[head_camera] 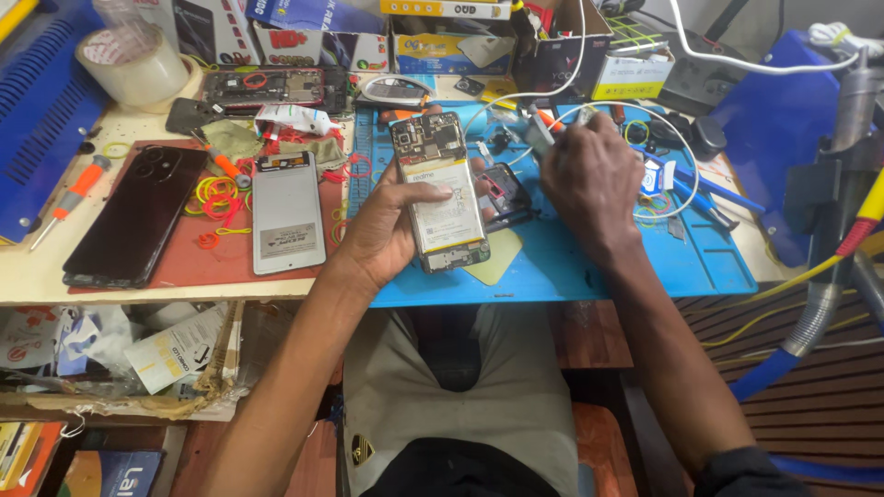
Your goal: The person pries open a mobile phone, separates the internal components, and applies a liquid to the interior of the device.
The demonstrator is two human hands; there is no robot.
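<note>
opened phone (440, 189) gripped firmly in left hand (387, 230), back exposed; right hand (589, 175) curled over blue mat (589, 262), contents hidden, cannot tell. best kept level and steady.

Worktop (37, 281), pale, cluttered. Centre-right: blue mat (589, 267). Left: red-brown mat (184, 262) bearing black phone (138, 213) and grey phone panel (287, 212). Far left: tape roll (136, 64); orange screwdriver (72, 198). Far edge: cardboard boxes (451, 51).

A single head-worn camera looks steeply down, close over the cluttered workbench (276, 285) and the person's lap.
</note>
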